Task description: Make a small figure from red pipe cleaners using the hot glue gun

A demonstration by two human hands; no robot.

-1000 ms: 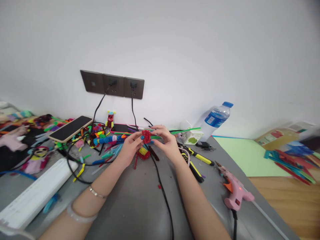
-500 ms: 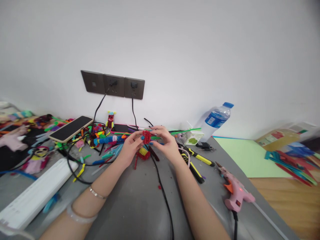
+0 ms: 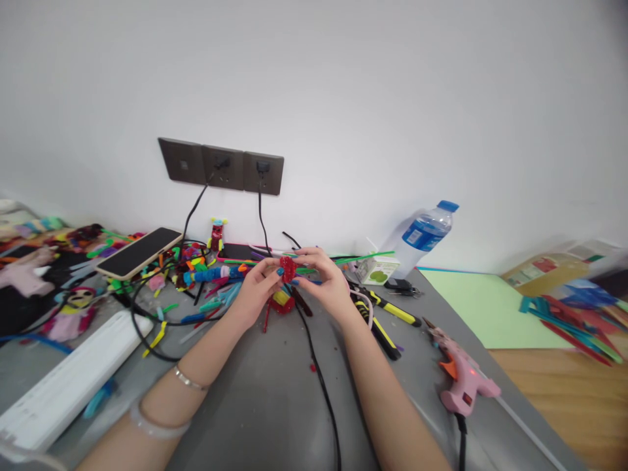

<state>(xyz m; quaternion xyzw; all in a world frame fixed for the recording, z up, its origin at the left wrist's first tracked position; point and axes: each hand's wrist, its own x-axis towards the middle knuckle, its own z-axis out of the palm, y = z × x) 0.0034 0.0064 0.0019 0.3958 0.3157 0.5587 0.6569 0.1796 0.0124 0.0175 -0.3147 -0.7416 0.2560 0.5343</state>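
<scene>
A small red fuzzy piece point(image 3: 287, 269), which looks like coiled pipe cleaner, is held up between my two hands. My left hand point(image 3: 256, 288) pinches its left side between thumb and fingers. From the other side, the fingertips of my right hand point(image 3: 324, 280) close on it. Just below lies a red and yellow pipe-cleaner piece point(image 3: 281, 302) on the grey table. Long green pipe cleaners point(image 3: 366, 258) lie behind my right hand, and a blue fuzzy piece point(image 3: 209, 274) is left of my left hand.
At the right are a pink glue gun point(image 3: 464, 376), yellow-black pliers point(image 3: 380, 330), a juice carton point(image 3: 377, 268) and a water bottle point(image 3: 426, 232). To the left are a phone point(image 3: 140, 253) and a white power strip point(image 3: 73, 383). A black cable point(image 3: 324, 386) crosses the grey table.
</scene>
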